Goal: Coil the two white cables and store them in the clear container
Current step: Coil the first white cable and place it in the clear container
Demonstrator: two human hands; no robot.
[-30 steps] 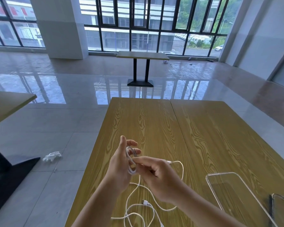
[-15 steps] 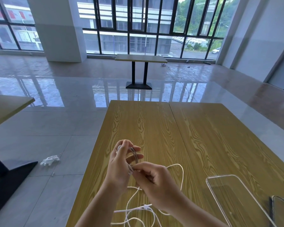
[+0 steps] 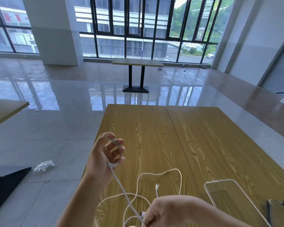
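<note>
The left hand [image 3: 103,154] held white cable [image 3: 121,187] loops around its curled fingers [image 3: 120,147], the right hand [image 3: 167,210] pinched its strand at six o'clock, and the clear container [image 3: 226,194] lay on the desk [image 3: 203,136] at four o'clock.

Two wood-grain tabletops [image 3: 154,136] are pushed together, a straight seam running from the far edge toward the near one. On the near part of the left top lie loose loops of white cable [image 3: 161,175]. Near the right edge a clear container [image 3: 223,194] lies flat, and just beside it, at the near right corner, a dark-edged flat object [image 3: 279,213].
</note>
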